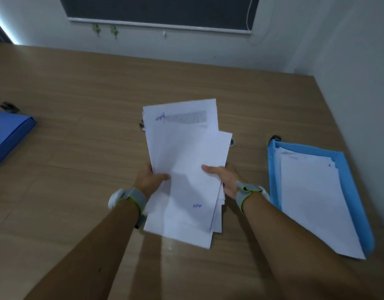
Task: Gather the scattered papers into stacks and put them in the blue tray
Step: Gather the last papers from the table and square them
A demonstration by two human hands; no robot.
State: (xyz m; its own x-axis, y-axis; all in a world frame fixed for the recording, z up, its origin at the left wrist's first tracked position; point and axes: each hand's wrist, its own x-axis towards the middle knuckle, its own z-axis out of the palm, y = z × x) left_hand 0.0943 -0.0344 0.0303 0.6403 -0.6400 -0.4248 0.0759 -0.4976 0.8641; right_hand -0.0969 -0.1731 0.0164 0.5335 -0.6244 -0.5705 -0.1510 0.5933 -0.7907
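Observation:
A loose, uneven stack of white papers [186, 161] is held above the middle of the wooden table. My left hand [148, 180] grips its left edge, thumb on top. Its right edge is gripped by my right hand [224, 177], thumb also on top. The sheets are fanned out and not aligned; the top sheet carries printed text and blue ink marks. To the right lies the blue tray [273, 169], with a pile of white papers [312, 198] inside it that sticks out past its near end.
A blue folder or box [9, 135] lies at the table's left edge, with a small dark object [10, 106] behind it. Small dark items [141, 125] peek out behind the held papers. The wall runs close along the table's right and far sides.

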